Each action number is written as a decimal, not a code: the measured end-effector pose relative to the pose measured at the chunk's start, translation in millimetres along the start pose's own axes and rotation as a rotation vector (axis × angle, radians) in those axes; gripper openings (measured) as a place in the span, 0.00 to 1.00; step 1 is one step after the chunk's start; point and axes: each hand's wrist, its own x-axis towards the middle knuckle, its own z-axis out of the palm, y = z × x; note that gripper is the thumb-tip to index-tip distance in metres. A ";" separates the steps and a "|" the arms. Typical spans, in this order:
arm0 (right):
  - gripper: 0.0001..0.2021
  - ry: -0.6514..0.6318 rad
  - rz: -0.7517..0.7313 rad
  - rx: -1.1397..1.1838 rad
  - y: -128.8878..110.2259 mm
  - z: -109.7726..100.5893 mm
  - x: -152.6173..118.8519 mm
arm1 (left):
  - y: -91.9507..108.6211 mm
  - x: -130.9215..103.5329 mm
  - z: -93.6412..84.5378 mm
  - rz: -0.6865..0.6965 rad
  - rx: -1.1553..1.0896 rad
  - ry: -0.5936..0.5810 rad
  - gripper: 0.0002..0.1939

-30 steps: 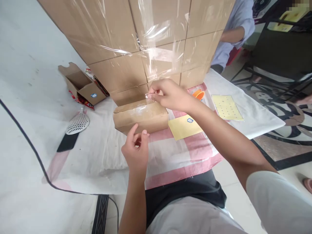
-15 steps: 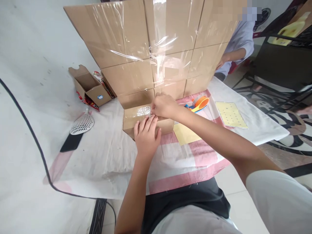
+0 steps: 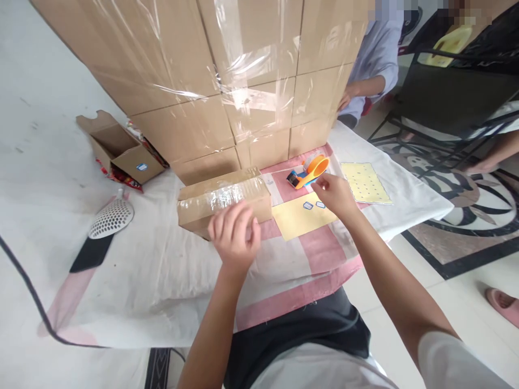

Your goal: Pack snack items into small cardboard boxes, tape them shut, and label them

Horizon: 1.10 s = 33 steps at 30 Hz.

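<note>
A small cardboard box point(image 3: 251, 189) lies on the cloth with shiny clear tape across its top. My left hand point(image 3: 235, 232) is at the box's front side, its fingers bent and loosely apart, holding nothing. To the right, my right hand point(image 3: 336, 195) reaches over the edge of a yellow sheet point(image 3: 294, 219) bearing white, blue-edged labels. Its fingertips, slightly parted, come close to the lower edge of an orange and blue tape dispenser point(image 3: 310, 172); I cannot tell whether they touch it.
Wrapped cardboard boxes point(image 3: 259, 102) stand stacked behind. At left are an open carton point(image 3: 135, 159) and a perforated white ladle point(image 3: 111, 219). A second yellow sheet point(image 3: 363, 181) with small marks lies at right. Another person point(image 3: 381, 59) is beyond the stack, near a dark chair point(image 3: 441, 97).
My right hand has left the box top and moved right to the tape dispenser. My left hand has eased back from the box's upper edge. The view has shifted right.
</note>
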 end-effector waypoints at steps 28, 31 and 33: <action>0.14 -0.443 -0.376 -0.509 58.5 0.7 -9.3 | 78.1 -28.8 92.5 0.122 -0.163 -0.950 0.25; 0.14 -0.471 -0.333 -0.532 55.8 -0.2 -11.0 | 79.0 -27.4 92.4 0.116 -0.168 -0.953 0.24; 0.14 -0.482 -0.308 -0.565 52.2 0.0 -11.9 | 79.6 -26.9 92.6 0.111 -0.174 -0.953 0.24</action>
